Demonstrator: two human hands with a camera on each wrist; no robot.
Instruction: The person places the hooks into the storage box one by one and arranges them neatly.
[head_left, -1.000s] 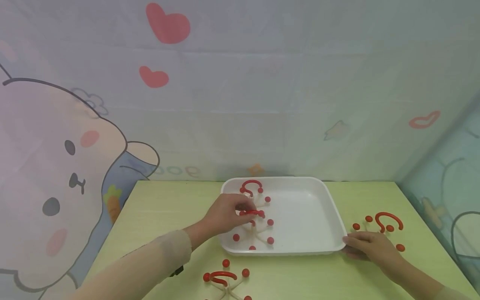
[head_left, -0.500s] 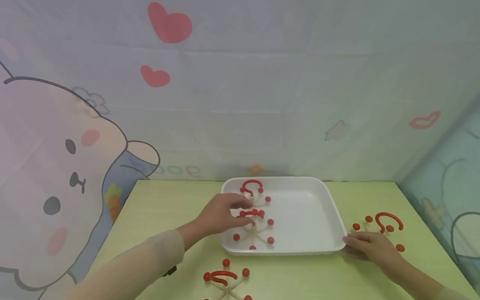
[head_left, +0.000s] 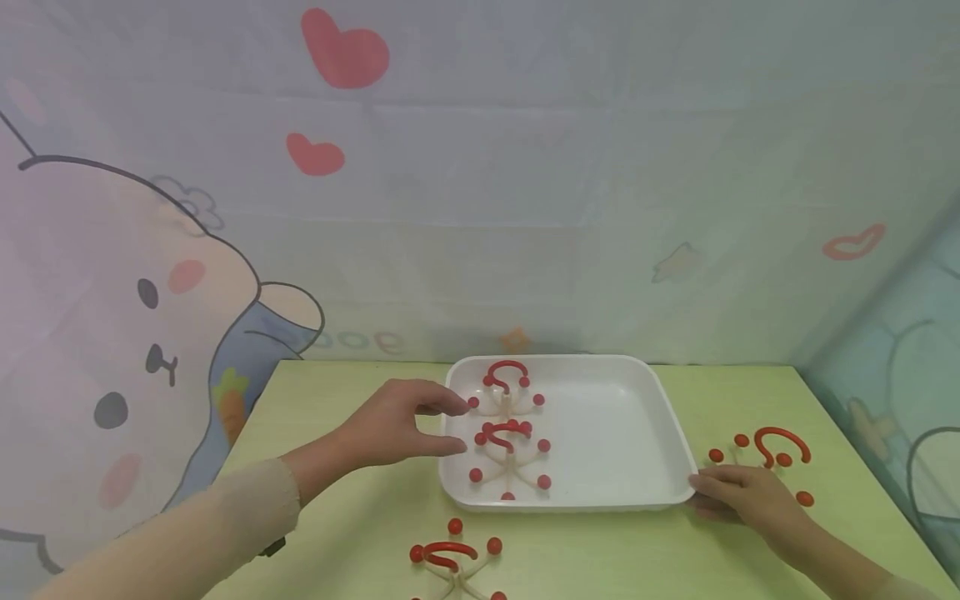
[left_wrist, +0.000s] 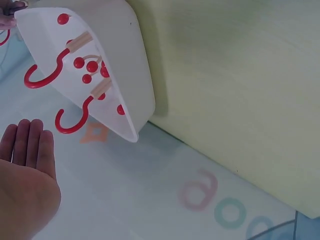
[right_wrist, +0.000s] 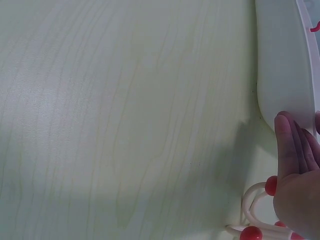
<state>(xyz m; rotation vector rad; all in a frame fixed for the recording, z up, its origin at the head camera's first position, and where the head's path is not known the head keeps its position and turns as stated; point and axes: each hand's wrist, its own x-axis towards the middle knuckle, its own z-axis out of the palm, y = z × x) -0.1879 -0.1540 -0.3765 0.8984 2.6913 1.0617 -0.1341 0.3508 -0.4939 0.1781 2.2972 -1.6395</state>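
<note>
Two cream multi-arm hooks with red ball tips stand one behind the other at the left of the white tray point(head_left: 600, 450): a far hook point(head_left: 506, 404) and a near hook point(head_left: 511, 458). Both have their red curved hangers up. My left hand point(head_left: 397, 423) hovers at the tray's left edge, thumb and fingers apart, holding nothing. In the left wrist view its fingers point(left_wrist: 31, 145) are straight, apart from the red hangers point(left_wrist: 75, 129). My right hand point(head_left: 746, 496) pinches the tray's near right corner, thumb at the rim and fingers along the outer wall point(right_wrist: 287, 75).
Another such hook point(head_left: 450, 547) stands on the table point(head_left: 360, 525) before the tray, cut off by the lower frame edge. One more hook point(head_left: 783, 433) stands to the right, partly behind my right hand. A printed cloth point(head_left: 525, 208) hangs behind the table.
My left hand has let go of the near hook in the tray and drawn back to the left, its fingers spreading. My right hand has stayed at the tray's corner.
</note>
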